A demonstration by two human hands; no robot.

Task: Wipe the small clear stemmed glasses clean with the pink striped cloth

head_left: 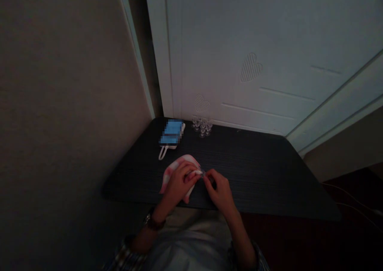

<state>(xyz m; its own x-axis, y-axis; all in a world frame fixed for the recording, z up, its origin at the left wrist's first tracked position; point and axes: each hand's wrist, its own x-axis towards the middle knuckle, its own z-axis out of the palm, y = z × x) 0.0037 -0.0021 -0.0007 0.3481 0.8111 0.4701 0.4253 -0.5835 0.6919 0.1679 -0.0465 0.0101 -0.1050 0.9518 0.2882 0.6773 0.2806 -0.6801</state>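
Over the near part of the dark table, my left hand (181,179) is closed on a pink and white cloth (170,173), part of which spreads out beyond and below the fingers. My right hand (220,187) pinches a small clear glass (203,174) just right of the cloth. A corner of the cloth, bunched in the left fingers, touches the glass. Fingers cover much of the glass, so its full shape is hidden. Toward the back edge stand several small clear stemmed glasses (202,126) in a tight group.
A phone-like device with a blurred blue screen (171,132) and a white loop strap (162,153) lies at the table's back left. Behind the dark table (263,171) rises a white panel with heart reliefs (251,67). A wall (74,83) borders the left side.
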